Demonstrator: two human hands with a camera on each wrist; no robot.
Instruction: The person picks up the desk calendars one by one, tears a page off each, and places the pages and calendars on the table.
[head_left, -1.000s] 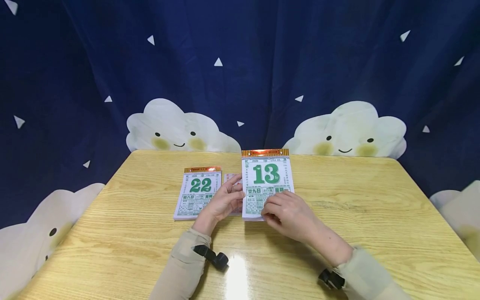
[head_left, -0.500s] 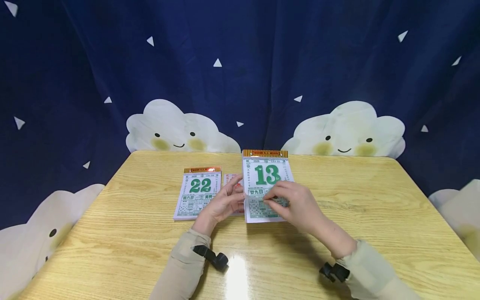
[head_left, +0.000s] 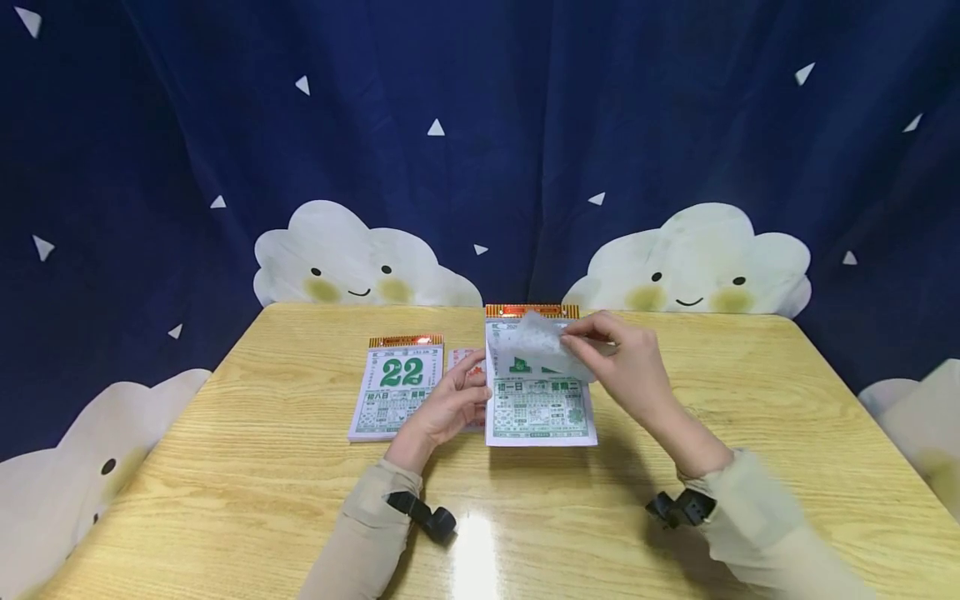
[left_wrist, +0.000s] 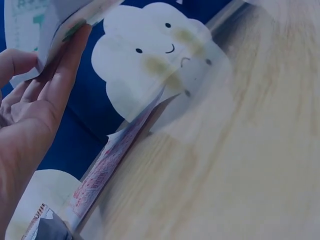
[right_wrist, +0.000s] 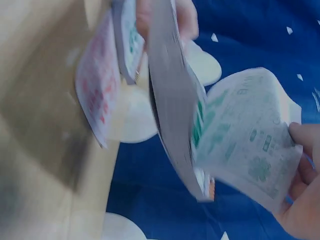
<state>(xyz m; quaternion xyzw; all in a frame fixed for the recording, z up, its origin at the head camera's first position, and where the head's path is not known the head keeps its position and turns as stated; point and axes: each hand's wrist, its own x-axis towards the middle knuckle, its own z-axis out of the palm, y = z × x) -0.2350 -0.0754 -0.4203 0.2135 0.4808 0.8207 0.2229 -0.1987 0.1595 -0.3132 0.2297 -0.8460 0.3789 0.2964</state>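
A thick tear-off calendar (head_left: 536, 417) with green print and a red-gold top strip is held up above the table. My left hand (head_left: 446, 404) grips its left edge, thumb in front and fingers behind, as the left wrist view shows. Between thumb and fingertips my right hand (head_left: 633, 367) pinches the top sheet (head_left: 540, 346) by its lower part. That sheet is folded upward, baring the page underneath, and covers most of the big numeral. In the right wrist view the thin sheet (right_wrist: 245, 140) bends away from the thick pad (right_wrist: 172, 85), whose top edge it still meets.
Left of the held calendar, another calendar (head_left: 401, 392) showing a green 22 lies on the wooden table (head_left: 225, 492). A red-printed calendar (left_wrist: 110, 160) lies beside it, partly hidden by my left hand in the head view. A blue curtain (head_left: 480, 125) hangs behind the table.
My right hand has moved from the calendar's lower edge upward and slightly right, lifting the page marked 13 and exposing the one below. My left hand has stayed in place.
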